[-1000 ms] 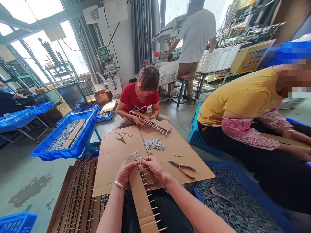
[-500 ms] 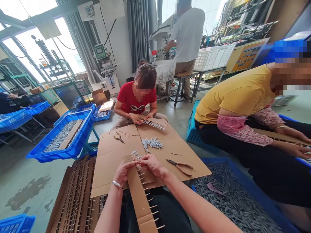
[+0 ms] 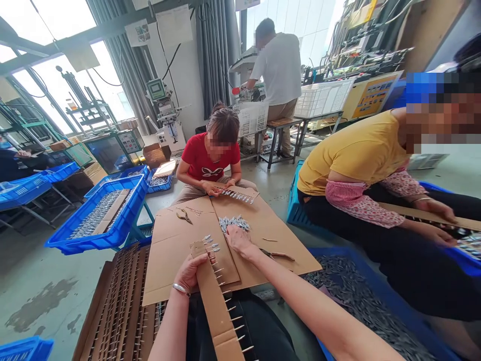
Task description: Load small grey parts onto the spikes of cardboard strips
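Cardboard strip (image 3: pixel 212 296) is held slantwise, its lower end over the lap, its upper end over the cardboard sheet (image 3: pixel 281 225). It is clamped near the upper end by the left hand (image 3: pixel 189 271), thumb across the face. A row of pale spikes (image 3: pixel 236 317) is borne along its right edge; the uppermost few are capped with grey pieces (image 3: pixel 215 247), those below are bare. Right hand (image 3: pixel 239 240) is placed at the near edge of the pile of pieces (image 3: pixel 235 221); fingertips are hidden, so whether apart, together or closed on a piece cannot be told. Judgement: pieces are best pinched singly and lightly, strip braced, spikes pointed away from the wrist. Pliers (image 3: pixel 282 256) are partly covered by the right forearm. Opposite, another strip (image 3: pixel 244 188) is held by a person in red (image 3: pixel 210 159).
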`<state>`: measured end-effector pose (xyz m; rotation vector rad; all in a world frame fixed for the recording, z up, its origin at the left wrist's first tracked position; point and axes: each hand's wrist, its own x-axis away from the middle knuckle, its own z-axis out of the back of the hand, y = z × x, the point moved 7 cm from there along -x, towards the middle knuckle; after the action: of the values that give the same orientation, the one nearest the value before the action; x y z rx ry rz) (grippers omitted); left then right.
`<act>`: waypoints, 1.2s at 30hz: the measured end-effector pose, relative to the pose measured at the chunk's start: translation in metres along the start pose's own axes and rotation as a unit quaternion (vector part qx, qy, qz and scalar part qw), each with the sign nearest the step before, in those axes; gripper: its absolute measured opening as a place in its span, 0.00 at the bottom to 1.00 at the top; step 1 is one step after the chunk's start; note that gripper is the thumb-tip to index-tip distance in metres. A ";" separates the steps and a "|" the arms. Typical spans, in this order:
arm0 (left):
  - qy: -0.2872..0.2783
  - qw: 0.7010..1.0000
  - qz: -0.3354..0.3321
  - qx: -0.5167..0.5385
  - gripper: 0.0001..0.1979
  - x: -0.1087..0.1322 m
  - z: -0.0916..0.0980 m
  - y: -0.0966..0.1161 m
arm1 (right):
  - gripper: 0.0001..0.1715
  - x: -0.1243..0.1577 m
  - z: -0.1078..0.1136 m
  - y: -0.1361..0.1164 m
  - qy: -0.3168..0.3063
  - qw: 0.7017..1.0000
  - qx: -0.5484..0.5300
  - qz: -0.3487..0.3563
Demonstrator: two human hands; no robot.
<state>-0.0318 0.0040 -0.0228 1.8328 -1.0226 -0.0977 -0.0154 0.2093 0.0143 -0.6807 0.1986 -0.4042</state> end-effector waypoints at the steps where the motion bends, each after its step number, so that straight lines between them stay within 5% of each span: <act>1: -0.005 1.000 -0.001 0.005 0.16 0.001 -0.001 0.000 | 0.06 0.002 -0.001 0.000 0.002 1.000 0.001 0.006; 5: -0.011 1.000 -0.003 0.009 0.16 0.003 -0.004 -0.002 | 0.10 0.026 0.000 -0.002 0.015 0.999 -0.024 0.040; 9: 0.001 1.000 0.002 -0.007 0.18 0.005 -0.006 -0.002 | 0.13 0.068 -0.002 -0.007 0.015 0.974 -0.203 0.094; 15: 0.013 1.000 -0.002 -0.021 0.17 0.006 -0.006 0.001 | 0.16 0.094 -0.032 -0.003 -0.044 0.918 -0.393 0.039; 36: 0.023 1.000 0.003 -0.016 0.18 0.004 -0.001 -0.001 | 0.18 0.091 -0.034 -0.007 -0.043 0.911 -0.410 0.018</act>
<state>-0.0277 0.0020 -0.0216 1.7959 -0.9881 -0.0669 0.0541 0.1466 -0.0110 -1.5199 0.2993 -0.2416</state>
